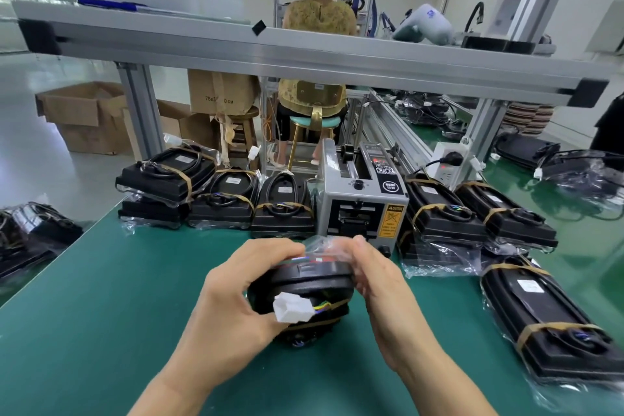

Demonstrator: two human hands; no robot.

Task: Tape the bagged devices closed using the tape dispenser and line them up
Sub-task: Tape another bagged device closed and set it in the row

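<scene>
I hold a black bagged device (pixel 304 284) upright above the green table (pixel 101 297), its white connector (pixel 292 307) facing me. My left hand (pixel 236 294) grips its left side, thumb by the connector. My right hand (pixel 374 277) pinches the clear bag top at the device's right edge. The grey tape dispenser (pixel 361 199) stands just behind the device. Taped bagged devices sit in a row to the dispenser's left (pixel 219 199), and others lie to its right (pixel 442 213).
More bagged devices lie at the far left edge (pixel 30 233) and far right (pixel 547 314). A white power strip (pixel 449 162) stands behind the dispenser. An aluminium frame beam (pixel 304 54) crosses overhead. A person sits on a stool (pixel 314 121) beyond the table, with cardboard boxes (pixel 84 115) on the floor.
</scene>
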